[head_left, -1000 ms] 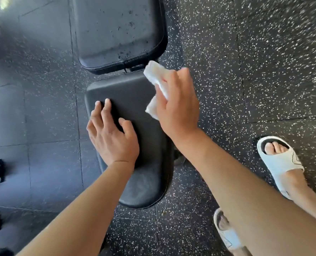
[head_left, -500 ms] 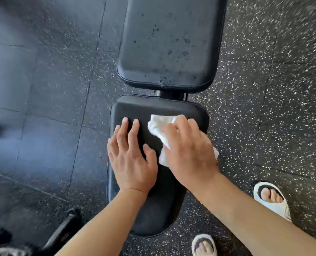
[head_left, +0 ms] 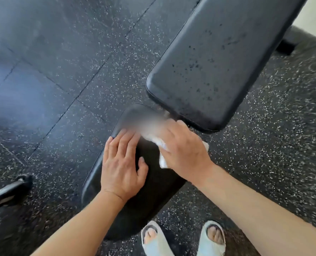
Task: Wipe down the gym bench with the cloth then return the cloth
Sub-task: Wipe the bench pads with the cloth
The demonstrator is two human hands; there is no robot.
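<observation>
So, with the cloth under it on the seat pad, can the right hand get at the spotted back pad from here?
Probably yes. The right hand presses the white cloth on the seat pad right beside the back pad; its near edge sits just past the fingertips, with nothing between.

Left hand (head_left: 123, 164) flat, fingers straight, frame centre. Right hand (head_left: 185, 154) beside it, palm down, fingers spread.

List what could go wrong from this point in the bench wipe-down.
1. The back pad carries dark specks and the cloth is only on the seat pad; that pad may get skipped.
2. The right hand presses the cloth near the gap between the pads, where a corner might snag.
3. The left hand rests flat on the seat, so the patch beneath it may stay unwiped.
</observation>
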